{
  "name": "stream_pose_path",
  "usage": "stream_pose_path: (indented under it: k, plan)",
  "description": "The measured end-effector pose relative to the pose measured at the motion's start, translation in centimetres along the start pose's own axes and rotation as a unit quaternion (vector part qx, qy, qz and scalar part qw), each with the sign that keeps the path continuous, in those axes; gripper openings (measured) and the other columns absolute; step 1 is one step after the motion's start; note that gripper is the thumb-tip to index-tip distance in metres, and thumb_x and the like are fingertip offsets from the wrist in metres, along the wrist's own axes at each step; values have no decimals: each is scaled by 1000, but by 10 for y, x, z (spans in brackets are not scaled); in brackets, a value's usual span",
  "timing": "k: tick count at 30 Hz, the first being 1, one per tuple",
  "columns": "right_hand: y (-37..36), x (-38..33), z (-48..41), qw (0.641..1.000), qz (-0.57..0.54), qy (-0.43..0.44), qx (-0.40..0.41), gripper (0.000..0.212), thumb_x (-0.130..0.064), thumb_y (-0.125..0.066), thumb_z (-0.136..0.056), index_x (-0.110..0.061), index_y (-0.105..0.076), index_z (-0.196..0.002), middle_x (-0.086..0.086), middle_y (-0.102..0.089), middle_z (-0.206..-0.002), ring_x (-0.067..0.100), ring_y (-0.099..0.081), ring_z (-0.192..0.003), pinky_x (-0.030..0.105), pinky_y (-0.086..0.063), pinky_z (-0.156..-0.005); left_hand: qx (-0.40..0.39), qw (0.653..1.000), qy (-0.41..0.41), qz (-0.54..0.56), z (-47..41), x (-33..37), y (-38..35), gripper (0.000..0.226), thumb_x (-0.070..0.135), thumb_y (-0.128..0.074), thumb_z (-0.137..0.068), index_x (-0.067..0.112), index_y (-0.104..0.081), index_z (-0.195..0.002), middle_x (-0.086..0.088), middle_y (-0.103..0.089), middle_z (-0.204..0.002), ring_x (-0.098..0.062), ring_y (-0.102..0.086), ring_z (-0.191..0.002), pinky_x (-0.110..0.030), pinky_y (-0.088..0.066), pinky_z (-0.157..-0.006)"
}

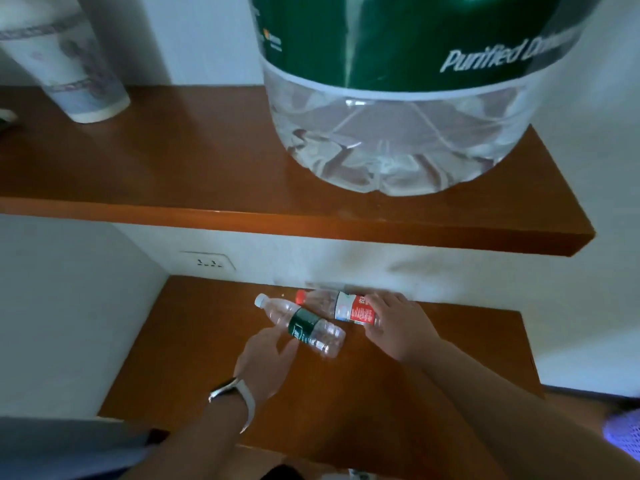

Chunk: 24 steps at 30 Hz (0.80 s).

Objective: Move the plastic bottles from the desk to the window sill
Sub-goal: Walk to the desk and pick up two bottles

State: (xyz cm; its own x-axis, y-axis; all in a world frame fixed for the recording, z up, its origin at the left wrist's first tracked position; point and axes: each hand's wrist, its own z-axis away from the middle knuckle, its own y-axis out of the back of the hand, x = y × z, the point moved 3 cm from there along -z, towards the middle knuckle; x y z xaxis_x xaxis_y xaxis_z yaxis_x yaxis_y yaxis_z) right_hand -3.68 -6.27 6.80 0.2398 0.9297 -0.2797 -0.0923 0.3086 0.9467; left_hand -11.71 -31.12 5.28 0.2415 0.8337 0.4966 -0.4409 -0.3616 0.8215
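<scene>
Now I look down at the brown tabletop (433, 358), where two small plastic bottles lie on their sides, close to the wall and just beside each other. My right hand (398, 327) rests on the red-label bottle (349, 308); the fingers (375, 301) curl over its lower end, but whether they already close around it I cannot tell — the hand hides the far side. My left hand (268, 358) is at the green-label bottle (304, 327), with the fingers open and only partly spread; they come near its middle, perhaps touching, but they do not hold it yet.

Both bottles look empty and light, so I judge they will roll or slip away if I push them. For the step in hand I would bring the left thumb under the green label and the other fingers over it, so the grip sits on the stiffer middle and not on the thin clear base. The right hand should wrap fully around the red label before it lifts.

Above is a wooden shelf (242, 188) with a large water jug (398, 116) and a paper cup (69, 64) — I should lift the bottles toward me first, so they do not knock its edge. The window sill is not in view.
</scene>
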Motion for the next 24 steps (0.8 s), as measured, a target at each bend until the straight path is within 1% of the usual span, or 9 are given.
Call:
stream_pose_path:
  k: [2, 5, 9, 12, 16, 18, 20, 22, 24]
  plan:
    - [-6, 5, -14, 1000, -4, 12, -13, 59, -48, -52, -96, -23, -36, -146, -1, -47, -145, 18, -45, -131, 35, -42, -104, -21, 990, 91, 110, -2, -1, -8, 37, 40, -49, -102, 21, -56, -132, 14, -58, -110, -7, -60, -102, -21, -45, -75]
    - [-17, 9, -34, 999, -5, 17, -41, 61, -46, -58, -94, -22, -36, -145, 1, -48, -145, 21, -48, -130, 36, -44, -104, -54, 969, 176, 164, -10, -6, -22, 43, 43, -49, -101, 16, -50, -135, 8, -59, -110, -3, -56, -85, -20, -46, -63]
    - [-34, 14, -52, 998, -2, 17, -65, 66, -44, -66, -89, -21, -35, -143, 3, -52, -141, 22, -54, -126, 37, -50, -99, -51, 908, 298, 289, -29, -8, -45, 46, 47, -55, -96, 13, -52, -126, -5, -62, -107, -19, -59, -94, -42, -56, -83]
    - [-46, 17, -60, 997, -15, -1, -76, 68, -45, -68, -87, -22, -35, -142, 4, -51, -140, 22, -55, -124, 38, -51, -99, -27, 857, 350, 376, -42, -6, -62, 51, 48, -60, -93, 7, -55, -122, -7, -65, -96, -19, -58, -79, -35, -52, -63]
    - [-59, 19, -70, 994, -32, -29, -100, 69, -49, -63, -89, -22, -33, -145, 5, -50, -141, 25, -53, -125, 43, -50, -101, 19, 820, 378, 429, -55, -3, -77, 61, 51, -67, -89, 9, -50, -130, -7, -67, -102, -21, -63, -89, -36, -53, -68]
    - [-62, 21, -75, 989, -61, -56, -120, 67, -49, -61, -90, -21, -33, -145, 7, -53, -135, 26, -58, -117, 42, -54, -93, 36, 811, 383, 440, -60, 1, -80, 62, 48, -70, -88, 9, -48, -132, -6, -65, -102, -19, -61, -87, -34, -53, -70]
    - [-64, 21, -78, 981, -101, -80, -144, 61, -48, -60, -91, -20, -38, -140, 5, -59, -121, 22, -66, -95, 39, -60, -76, 40, 804, 378, 457, -64, 6, -79, 58, 44, -72, -89, 9, -50, -130, -4, -65, -98, -16, -60, -83, -30, -48, -63]
    - [-69, 20, -79, 974, -117, -94, -168, 54, -47, -61, -90, -20, -42, -132, 0, -60, -108, 16, -67, -76, 29, -58, -57, 38, 794, 376, 476, -67, 8, -79, 54, 40, -72, -90, 9, -51, -128, -5, -65, -98, -14, -61, -82, -26, -44, -58]
    - [-74, 18, -79, 969, -128, -111, -179, 54, -48, -64, -86, -20, -46, -129, -1, -62, -107, 13, -66, -73, 24, -53, -51, 38, 787, 380, 485, -68, 9, -79, 50, 35, -74, -89, 8, -53, -125, -5, -65, -96, -15, -61, -81, -25, -44, -57]
